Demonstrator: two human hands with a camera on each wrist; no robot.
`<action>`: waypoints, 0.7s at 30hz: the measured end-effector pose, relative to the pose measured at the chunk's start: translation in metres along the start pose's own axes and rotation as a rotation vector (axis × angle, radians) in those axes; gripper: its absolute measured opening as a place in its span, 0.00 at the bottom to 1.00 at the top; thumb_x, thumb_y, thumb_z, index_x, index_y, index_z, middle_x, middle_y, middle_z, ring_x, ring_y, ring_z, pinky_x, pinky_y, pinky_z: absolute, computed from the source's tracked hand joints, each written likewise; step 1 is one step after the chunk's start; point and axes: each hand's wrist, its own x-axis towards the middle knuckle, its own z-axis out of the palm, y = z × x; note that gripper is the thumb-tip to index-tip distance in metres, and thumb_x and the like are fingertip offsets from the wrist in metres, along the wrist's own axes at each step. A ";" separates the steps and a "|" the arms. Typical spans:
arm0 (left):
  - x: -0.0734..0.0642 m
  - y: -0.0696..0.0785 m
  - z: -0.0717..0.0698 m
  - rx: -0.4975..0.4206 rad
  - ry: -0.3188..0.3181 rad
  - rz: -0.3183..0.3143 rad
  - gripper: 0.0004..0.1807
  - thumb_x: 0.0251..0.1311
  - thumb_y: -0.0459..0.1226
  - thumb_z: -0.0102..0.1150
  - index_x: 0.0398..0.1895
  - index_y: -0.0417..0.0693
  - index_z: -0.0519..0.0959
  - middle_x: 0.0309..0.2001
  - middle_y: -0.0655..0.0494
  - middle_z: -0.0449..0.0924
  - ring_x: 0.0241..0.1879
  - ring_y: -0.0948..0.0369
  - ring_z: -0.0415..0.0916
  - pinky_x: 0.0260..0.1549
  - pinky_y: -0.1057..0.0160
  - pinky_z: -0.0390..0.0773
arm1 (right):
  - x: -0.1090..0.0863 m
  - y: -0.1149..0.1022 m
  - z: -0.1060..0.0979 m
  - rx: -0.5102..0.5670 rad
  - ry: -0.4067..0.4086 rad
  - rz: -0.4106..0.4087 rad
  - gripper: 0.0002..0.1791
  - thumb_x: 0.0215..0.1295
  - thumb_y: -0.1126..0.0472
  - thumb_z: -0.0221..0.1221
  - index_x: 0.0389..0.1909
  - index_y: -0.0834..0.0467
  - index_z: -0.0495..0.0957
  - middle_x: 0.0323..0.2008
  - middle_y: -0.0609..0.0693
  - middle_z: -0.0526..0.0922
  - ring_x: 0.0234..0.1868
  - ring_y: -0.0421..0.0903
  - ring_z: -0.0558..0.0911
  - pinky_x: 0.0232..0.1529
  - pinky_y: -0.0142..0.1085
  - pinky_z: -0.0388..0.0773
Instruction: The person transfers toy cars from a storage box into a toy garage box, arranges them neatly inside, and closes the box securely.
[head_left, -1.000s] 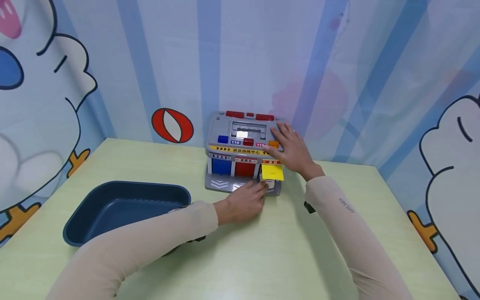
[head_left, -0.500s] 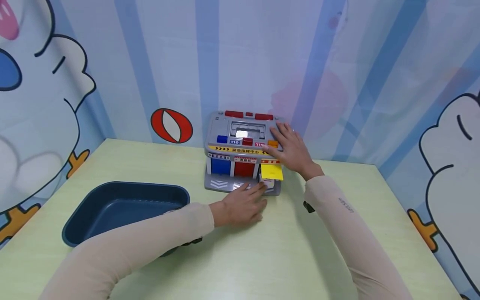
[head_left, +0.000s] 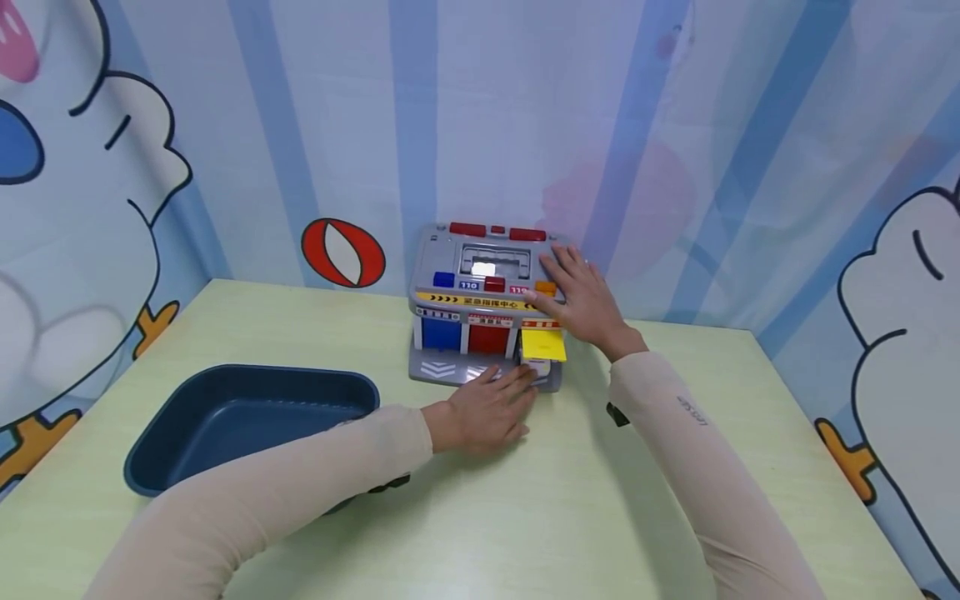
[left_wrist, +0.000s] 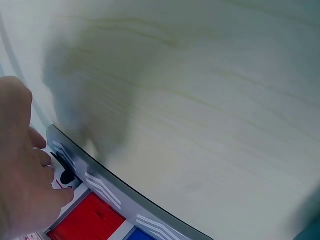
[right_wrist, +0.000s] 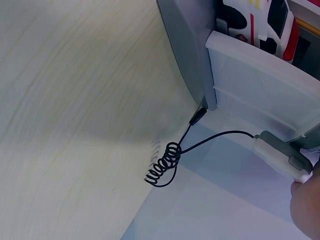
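Note:
A grey toy emergency station (head_left: 487,304) stands against the back wall, with a blue door (head_left: 442,332), a red door (head_left: 489,339) and a raised yellow door (head_left: 543,344). Beneath the yellow door is a white toy car (head_left: 538,366), partly in its bay; its red and black markings show in the right wrist view. My left hand (head_left: 483,412) reaches over the station's front ramp, outstretched fingers touching the car's outer end. Spread flat, my right hand (head_left: 585,300) rests on the right side of the roof, beside an orange button (head_left: 546,288).
A dark blue tub (head_left: 247,387) sits on the table at the left, partly behind my left forearm. A coiled black cord (right_wrist: 167,160) runs from the station's side to a white and grey handset-like piece (right_wrist: 282,155). A striped cloth backdrop (head_left: 495,125) rises behind the table.
My left hand's fingers have straightened and spread a little at the car. The right hand keeps its place on the roof. The car's position looks about the same.

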 end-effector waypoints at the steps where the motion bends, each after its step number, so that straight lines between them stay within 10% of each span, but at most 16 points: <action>1: 0.000 0.000 0.000 0.001 -0.003 -0.001 0.36 0.76 0.58 0.29 0.81 0.52 0.48 0.82 0.54 0.37 0.82 0.55 0.35 0.78 0.50 0.45 | 0.000 0.000 0.000 0.001 -0.001 -0.002 0.48 0.68 0.26 0.42 0.80 0.51 0.51 0.82 0.51 0.43 0.82 0.55 0.39 0.79 0.58 0.38; 21: 0.013 -0.003 -0.006 -0.021 -0.043 -0.077 0.41 0.74 0.62 0.30 0.80 0.48 0.48 0.82 0.52 0.40 0.81 0.52 0.37 0.78 0.49 0.47 | 0.000 0.001 0.001 0.004 -0.004 0.008 0.48 0.68 0.26 0.43 0.80 0.50 0.50 0.82 0.50 0.42 0.82 0.54 0.38 0.79 0.58 0.37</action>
